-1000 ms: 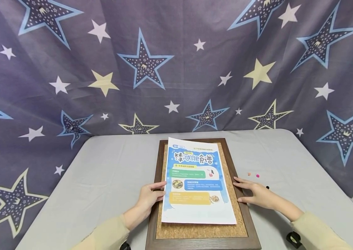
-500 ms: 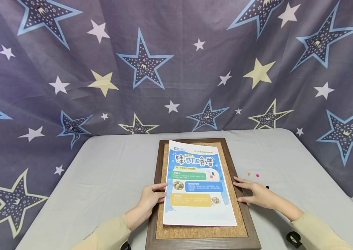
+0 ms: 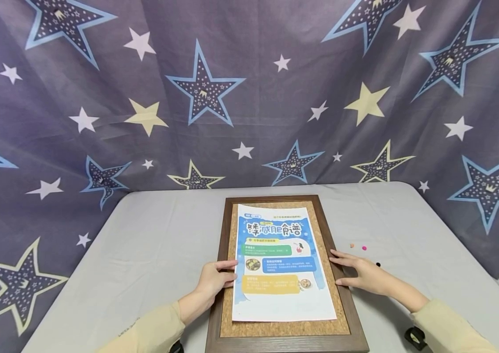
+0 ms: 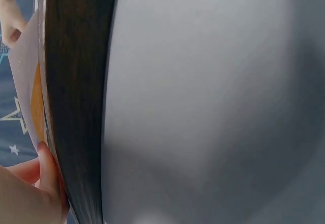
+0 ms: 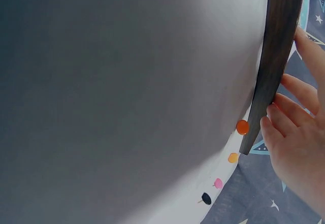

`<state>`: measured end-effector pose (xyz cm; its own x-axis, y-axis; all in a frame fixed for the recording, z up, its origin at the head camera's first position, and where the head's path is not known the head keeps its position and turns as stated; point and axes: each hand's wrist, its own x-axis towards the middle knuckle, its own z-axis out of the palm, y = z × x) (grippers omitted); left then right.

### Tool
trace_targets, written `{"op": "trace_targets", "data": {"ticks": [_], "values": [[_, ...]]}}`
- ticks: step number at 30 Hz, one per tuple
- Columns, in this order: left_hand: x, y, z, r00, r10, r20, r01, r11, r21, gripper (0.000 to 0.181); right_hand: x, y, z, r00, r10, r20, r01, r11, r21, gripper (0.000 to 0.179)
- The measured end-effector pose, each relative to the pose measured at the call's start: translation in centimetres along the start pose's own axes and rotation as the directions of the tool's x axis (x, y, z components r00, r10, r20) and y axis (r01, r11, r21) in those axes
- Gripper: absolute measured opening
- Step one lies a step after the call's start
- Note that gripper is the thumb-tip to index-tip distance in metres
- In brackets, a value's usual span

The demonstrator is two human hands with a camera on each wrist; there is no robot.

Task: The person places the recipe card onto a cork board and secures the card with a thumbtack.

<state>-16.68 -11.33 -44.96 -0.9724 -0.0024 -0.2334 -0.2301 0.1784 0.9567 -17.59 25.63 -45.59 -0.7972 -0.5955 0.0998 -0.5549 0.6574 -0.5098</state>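
Fingers (image 3: 227,265) of my left hand (image 3: 215,280) lie fairly straight and close together, and their tips rest on the left edge of the paper sheet (image 3: 281,264). I cannot tell if they pinch it. My right hand (image 3: 361,274) lies flat with its fingers a little spread, touching the right side of the wooden frame (image 3: 345,306).

I see the sheet lying flat on the cork board (image 3: 336,299) inside the frame, in the middle of the grey table (image 3: 152,255). It has blue, green and yellow boxes on it.

Four small pins (image 5: 242,127), two orange, one pink and one black, lie on the table near my right hand. A star curtain (image 3: 205,88) hangs behind the table.
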Motion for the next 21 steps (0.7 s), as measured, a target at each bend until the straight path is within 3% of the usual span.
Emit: {"op": "trace_targets", "data": {"ticks": [9, 21], "values": [[0.14, -0.24, 0.09, 1.000, 0.018, 0.002, -0.018, 0.999, 0.032, 0.033, -0.01, 0.04, 0.02, 1.000, 0.002, -0.001, -0.002, 1.000, -0.007, 0.061], [0.12, -0.20, 0.18, 0.996, 0.084, 0.023, -0.086, 0.989, 0.117, 0.030, -0.01, -0.01, 0.00, 1.000, 0.004, 0.001, -0.004, 1.000, -0.004, 0.060]]}}
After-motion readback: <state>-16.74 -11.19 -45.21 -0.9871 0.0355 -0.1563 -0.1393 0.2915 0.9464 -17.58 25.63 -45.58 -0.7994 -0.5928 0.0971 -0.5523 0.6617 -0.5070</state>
